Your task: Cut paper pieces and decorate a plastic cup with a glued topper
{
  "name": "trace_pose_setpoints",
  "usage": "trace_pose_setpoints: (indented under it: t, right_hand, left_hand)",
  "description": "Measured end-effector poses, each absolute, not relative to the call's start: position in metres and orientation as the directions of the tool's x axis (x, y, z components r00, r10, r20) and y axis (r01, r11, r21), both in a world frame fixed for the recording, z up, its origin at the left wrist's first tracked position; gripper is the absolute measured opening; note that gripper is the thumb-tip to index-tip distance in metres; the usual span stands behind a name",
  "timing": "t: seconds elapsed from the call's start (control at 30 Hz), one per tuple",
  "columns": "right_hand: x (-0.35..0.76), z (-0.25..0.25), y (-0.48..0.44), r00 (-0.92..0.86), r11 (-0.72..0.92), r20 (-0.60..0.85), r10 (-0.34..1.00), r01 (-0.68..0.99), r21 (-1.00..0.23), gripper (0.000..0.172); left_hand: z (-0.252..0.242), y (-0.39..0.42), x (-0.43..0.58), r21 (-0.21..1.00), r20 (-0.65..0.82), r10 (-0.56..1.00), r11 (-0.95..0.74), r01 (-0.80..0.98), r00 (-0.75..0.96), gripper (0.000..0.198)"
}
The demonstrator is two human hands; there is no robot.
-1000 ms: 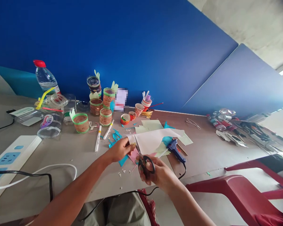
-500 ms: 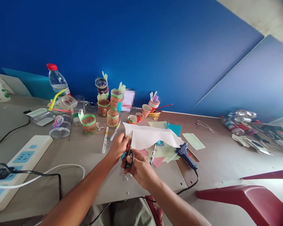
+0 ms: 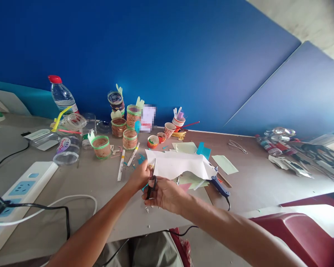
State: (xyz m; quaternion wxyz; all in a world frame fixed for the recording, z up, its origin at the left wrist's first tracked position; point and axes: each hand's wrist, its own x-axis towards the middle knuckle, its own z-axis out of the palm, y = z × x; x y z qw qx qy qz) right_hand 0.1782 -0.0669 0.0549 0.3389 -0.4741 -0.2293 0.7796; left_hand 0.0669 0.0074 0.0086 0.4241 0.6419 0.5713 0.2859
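My right hand (image 3: 165,191) is closed on the black handles of a pair of scissors (image 3: 155,181), whose blades point away from me and lie at the left end of a white sheet of paper (image 3: 180,163). Pinched at that same left edge, my left hand (image 3: 141,175) grips the paper beside the blades. The sheet stretches to the right, curled along its near edge, over pale green paper pieces (image 3: 193,178). Its right end partly covers a blue glue gun (image 3: 220,187). Left of the sheet lie two white markers (image 3: 121,165).
Several twine-wrapped cups with green rims (image 3: 101,147) stand behind my hands. A white power strip (image 3: 22,196) lies at left, near a red-capped bottle (image 3: 61,94). Paper cups (image 3: 169,128) stand at the back. A red stool (image 3: 295,230) is at lower right.
The white paper has shifted, and its right end covers more of the glue gun. My right forearm has swung outward to the right. The view has turned slightly right.
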Motion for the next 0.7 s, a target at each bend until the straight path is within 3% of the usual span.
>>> trace_pose_setpoints:
  t: [0.17,0.37,0.57,0.7]
  right_hand:
    - [0.211,0.076,-0.056,-0.436,-0.678,-0.575,0.692,-0.120,-0.726,0.011]
    - [0.235,0.062,-0.052,-0.413,-0.511,-0.526,0.743,0.158,-0.845,0.027]
    - [0.247,0.049,-0.050,-0.552,-0.559,-0.429,0.715,-0.083,-0.825,0.034]
    - [0.250,0.040,-0.047,-0.535,-0.555,-0.427,0.729,-0.097,-0.826,0.032]
  left_hand:
    - [0.014,0.009,0.060,0.888,-0.092,0.957,-0.047,0.458,0.276,0.019]
    - [0.017,0.007,0.059,0.962,-0.178,0.914,0.084,0.261,0.364,0.023]
    - [0.015,0.007,0.057,0.983,-0.180,0.884,0.145,0.112,0.431,0.024]
    - [0.010,0.008,0.056,0.970,-0.225,0.870,0.159,0.183,0.438,0.025]
